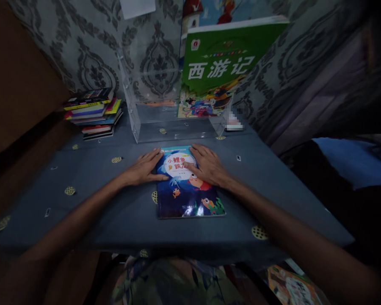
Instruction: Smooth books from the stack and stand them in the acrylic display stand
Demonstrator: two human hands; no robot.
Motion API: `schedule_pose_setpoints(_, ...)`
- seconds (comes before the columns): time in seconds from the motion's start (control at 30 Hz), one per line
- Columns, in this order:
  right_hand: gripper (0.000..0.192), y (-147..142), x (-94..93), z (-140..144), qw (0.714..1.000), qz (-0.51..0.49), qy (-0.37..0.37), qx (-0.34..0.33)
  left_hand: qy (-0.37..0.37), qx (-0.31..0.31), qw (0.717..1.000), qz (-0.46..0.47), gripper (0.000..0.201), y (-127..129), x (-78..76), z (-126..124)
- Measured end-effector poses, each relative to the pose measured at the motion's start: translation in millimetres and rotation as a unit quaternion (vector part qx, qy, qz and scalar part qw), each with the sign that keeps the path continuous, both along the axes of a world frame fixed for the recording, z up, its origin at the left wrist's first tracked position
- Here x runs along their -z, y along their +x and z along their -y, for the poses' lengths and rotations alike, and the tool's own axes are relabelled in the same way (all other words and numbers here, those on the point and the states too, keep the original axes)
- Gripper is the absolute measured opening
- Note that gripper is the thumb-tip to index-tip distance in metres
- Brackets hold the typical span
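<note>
While left hand [146, 168] and right hand [210, 166] touch its sides | book [184, 192] between | grip: both wide

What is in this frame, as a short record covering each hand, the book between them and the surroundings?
Left hand: open left hand, at the blue book's left edge, thumb over its cover
Right hand: open right hand, on the cover's upper right, thumb toward the title
Blue book: closed, flat, cover up
Surface: patterned dark tablecloth
Behind: green book upright in a clear stand
Far left: stacked books
</note>
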State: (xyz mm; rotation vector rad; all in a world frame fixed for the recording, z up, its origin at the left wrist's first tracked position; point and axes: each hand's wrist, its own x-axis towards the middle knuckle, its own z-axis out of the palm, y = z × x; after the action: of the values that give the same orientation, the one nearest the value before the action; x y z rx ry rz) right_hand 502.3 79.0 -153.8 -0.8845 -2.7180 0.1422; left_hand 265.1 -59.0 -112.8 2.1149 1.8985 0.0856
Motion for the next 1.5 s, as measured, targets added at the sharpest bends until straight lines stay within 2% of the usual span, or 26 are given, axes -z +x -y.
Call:
schedule_pose_setpoints(0.1,0.076,0.5,-3.8,-4.6,1.000,0.002,0.002,-0.003,0.000,-0.001,1.000,-0.005,0.097,-1.5,1.3,-8.1)
schedule_pose_setpoints(0.27,0.077,0.6,-7.1,-11.3,1.000,-0.007,0.002,-0.008,0.024,-0.003,1.000,-0.004,0.092,0.1,3.9,-5.9)
schedule_pose_setpoints(0.47,0.066,6.4,0.1,-14.4,0.999,-0.038,-0.019,-0.013,0.057,-0.008,0.998,0.017,0.091,-1.2,13.2,-4.3)
schedule_pose_setpoints(0.83,0.062,19.3,9.6,-17.3,0.997,-0.043,-0.031,-0.057,0.087,-0.059,0.994,0.039,0.095,1.5,21.9,3.8)
schedule_pose_setpoints(1.03,0.060,19.7,7.7,-13.8,0.997,-0.049,-0.018,-0.061,0.094,-0.064,0.990,0.081,0.090,0.9,23.1,2.7)
schedule_pose_setpoints(1.17,0.060,18.4,7.3,-12.2,0.997,-0.039,-0.006,-0.061,0.097,-0.074,0.981,0.149,0.083,1.2,20.2,1.0)
schedule_pose_setpoints(1.27,0.060,17.8,7.4,-11.3,0.998,-0.033,0.000,-0.056,0.108,-0.106,0.957,0.246,0.073,2.1,16.5,1.4)
schedule_pose_setpoints(1.33,0.061,17.6,7.6,-10.8,0.998,-0.033,0.003,-0.053,0.109,-0.139,0.926,0.334,0.065,3.5,14.0,1.8)
schedule_pose_setpoints(1.4,0.060,17.8,8.1,-10.6,0.998,-0.034,0.003,-0.052,0.094,-0.175,0.877,0.438,0.060,5.9,11.9,1.7)
schedule_pose_setpoints(1.5,0.059,18.3,9.1,-10.9,0.998,-0.037,0.004,-0.049,0.080,-0.230,0.766,0.595,0.061,11.1,9.9,0.3)
